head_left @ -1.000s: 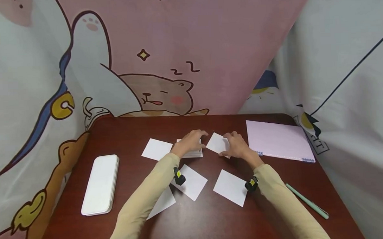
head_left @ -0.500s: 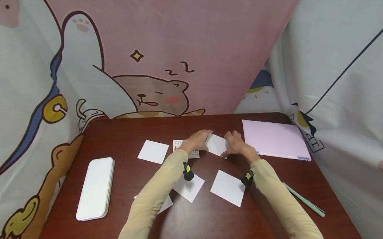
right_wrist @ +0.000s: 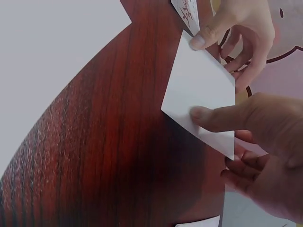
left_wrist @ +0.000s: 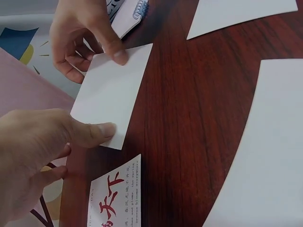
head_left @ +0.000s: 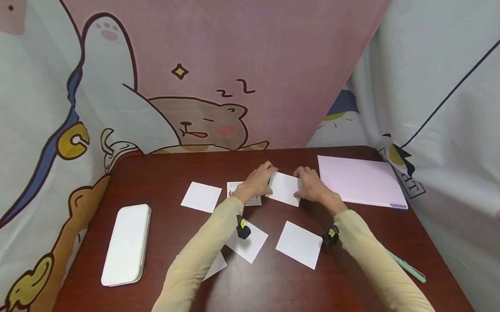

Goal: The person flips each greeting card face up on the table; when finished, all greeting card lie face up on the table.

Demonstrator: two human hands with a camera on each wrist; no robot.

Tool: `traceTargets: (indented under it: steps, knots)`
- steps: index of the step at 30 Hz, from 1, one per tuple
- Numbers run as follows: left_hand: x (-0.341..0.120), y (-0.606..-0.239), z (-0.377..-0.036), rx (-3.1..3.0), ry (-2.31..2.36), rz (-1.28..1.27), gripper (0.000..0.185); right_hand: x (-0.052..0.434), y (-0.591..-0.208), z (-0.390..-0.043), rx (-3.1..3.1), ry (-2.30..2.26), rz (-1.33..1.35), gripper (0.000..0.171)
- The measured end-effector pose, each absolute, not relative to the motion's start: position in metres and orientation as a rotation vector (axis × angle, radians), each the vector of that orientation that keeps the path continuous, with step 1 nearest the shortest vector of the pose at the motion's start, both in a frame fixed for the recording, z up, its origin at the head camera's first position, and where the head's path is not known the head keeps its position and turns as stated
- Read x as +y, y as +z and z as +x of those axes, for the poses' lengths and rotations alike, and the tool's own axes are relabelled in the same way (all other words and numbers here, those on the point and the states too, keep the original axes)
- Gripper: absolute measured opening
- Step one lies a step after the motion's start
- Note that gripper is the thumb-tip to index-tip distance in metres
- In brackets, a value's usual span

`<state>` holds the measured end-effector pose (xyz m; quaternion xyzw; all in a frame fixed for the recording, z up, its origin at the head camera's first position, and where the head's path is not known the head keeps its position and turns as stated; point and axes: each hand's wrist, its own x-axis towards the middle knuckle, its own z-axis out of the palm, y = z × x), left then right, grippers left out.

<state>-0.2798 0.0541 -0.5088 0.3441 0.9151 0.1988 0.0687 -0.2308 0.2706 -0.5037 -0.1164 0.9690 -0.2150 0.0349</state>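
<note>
Both hands hold one blank white card (head_left: 285,188) toward the back of the table. My left hand (head_left: 257,181) pinches its left end, and my right hand (head_left: 313,186) pinches the right end. In the left wrist view a thumb presses on the card's upper face at each end. The right wrist view shows fingers behind it and a dark shadow beneath, so the card appears tilted up off the table. Just left of it lies a printed card (left_wrist: 113,198) with red characters, partly hidden by my left hand in the head view.
Loose white cards lie around: one at back left (head_left: 201,197), one in the middle (head_left: 248,243), one nearer right (head_left: 299,244), another partly under the left sleeve (head_left: 215,267). A white case (head_left: 126,245) stands left; a pink spiral notebook (head_left: 360,182) and green pen (head_left: 410,269) lie right.
My left hand has moved right, from above the printed card to the blank card's left end. Both hands now hold that card, which has turned slightly and come up.
</note>
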Motion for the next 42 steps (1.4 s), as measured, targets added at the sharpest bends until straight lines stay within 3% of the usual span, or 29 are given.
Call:
traceTargets:
  steps: [12, 20, 32, 42]
  knots:
    - [0.041, -0.495, -0.278, 2.760, 0.826, 1.012, 0.029, 0.277, -0.487, -0.231, 3.113, -0.758, -0.607, 0.023]
    - [0.031, -0.482, -0.267, 2.777, 0.948, 1.118, 0.010, 0.278, -0.473, -0.219, 3.177, -0.866, -0.720, 0.011]
    - [0.015, -0.499, -0.238, 2.734, 0.807, 1.200, 0.010, 0.271, -0.495, -0.202, 3.089, -0.771, -0.900, 0.011]
    - [0.017, -0.516, -0.231, 2.722, 0.724, 1.137, 0.024, 0.267, -0.511, -0.199, 3.092, -0.752, -0.802, 0.014]
